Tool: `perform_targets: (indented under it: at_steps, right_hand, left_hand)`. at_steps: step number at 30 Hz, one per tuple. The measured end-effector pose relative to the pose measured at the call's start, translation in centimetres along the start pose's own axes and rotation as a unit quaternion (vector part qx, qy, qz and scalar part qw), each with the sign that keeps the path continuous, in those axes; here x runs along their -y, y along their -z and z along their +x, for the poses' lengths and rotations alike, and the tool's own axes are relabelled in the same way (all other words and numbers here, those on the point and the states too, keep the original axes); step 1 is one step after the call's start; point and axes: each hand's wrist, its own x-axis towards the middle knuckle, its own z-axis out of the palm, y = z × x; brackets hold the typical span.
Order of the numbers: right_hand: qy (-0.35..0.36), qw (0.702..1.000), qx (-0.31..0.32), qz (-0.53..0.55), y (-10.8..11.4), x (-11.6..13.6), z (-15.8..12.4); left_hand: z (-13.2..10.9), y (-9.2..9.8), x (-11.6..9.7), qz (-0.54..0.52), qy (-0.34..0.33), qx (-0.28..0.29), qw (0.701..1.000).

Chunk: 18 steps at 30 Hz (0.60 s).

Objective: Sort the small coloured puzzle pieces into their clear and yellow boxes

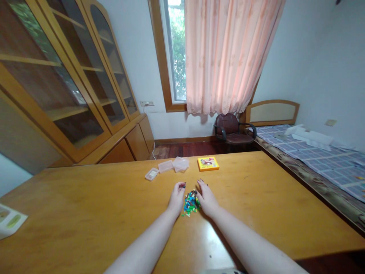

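A small heap of tiny coloured building pieces point(190, 204), blue, green and yellow, lies on the wooden table point(85, 213) between my two hands. My left hand point(177, 196) rests at the heap's left edge with its fingers curled inward; I cannot make out anything in them. My right hand point(207, 197) lies at the heap's right edge, fingers stretched forward and slightly apart, touching the pieces with its thumb side. Both hands have dark-painted nails.
Beyond the hands lie a yellow box point(208, 163), two clear plastic lids or trays point(173, 165) and a small white container point(151, 174). A printed sheet point(10, 220) sits at the table's left edge. A glass-fronted cabinet point(65, 87), a chair point(232, 131) and a bed point(322, 160) surround the table.
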Motion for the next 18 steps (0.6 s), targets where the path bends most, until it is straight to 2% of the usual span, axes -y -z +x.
perform_targets:
  at_steps: [2, 3, 5, 8, 11, 14, 16, 18]
  right_hand:
    - [0.001, 0.999, -0.016, -0.051, 1.0, -1.4, 0.9]
    - [-0.01, 0.996, -0.032, -0.079, 1.3, -1.9, 1.3]
    - [-0.061, 0.988, -0.071, -0.126, 1.6, -2.7, 2.2]
    - [-0.104, 0.976, -0.091, -0.168, 1.3, -3.1, 2.9]
    - [-0.105, 0.975, -0.088, -0.176, 1.0, -3.1, 2.9]
    - [-0.106, 0.976, -0.094, -0.165, 1.0, -3.2, 2.6]
    - [-0.095, 0.979, -0.096, -0.155, 1.1, -3.3, 2.5]
    - [-0.084, 0.981, -0.097, -0.144, 1.2, -3.4, 2.4]
  left_hand:
    - [1.0, 1.5, 0.4, 0.049, -0.044, 0.003, 0.998]
    - [1.8, 2.3, 0.3, 0.112, -0.083, 0.019, 0.99]
    - [3.8, 3.8, -0.4, 0.266, -0.151, 0.047, 0.951]
    - [8.1, 5.1, -2.3, 0.449, -0.179, 0.08, 0.872]
    - [12.6, 5.0, -3.9, 0.535, -0.193, 0.164, 0.806]
    - [16.0, 4.2, -4.7, 0.565, -0.203, 0.267, 0.754]
    - [17.2, 3.6, -4.8, 0.573, -0.201, 0.278, 0.744]
    - [17.8, 3.0, -4.8, 0.587, -0.177, 0.251, 0.749]
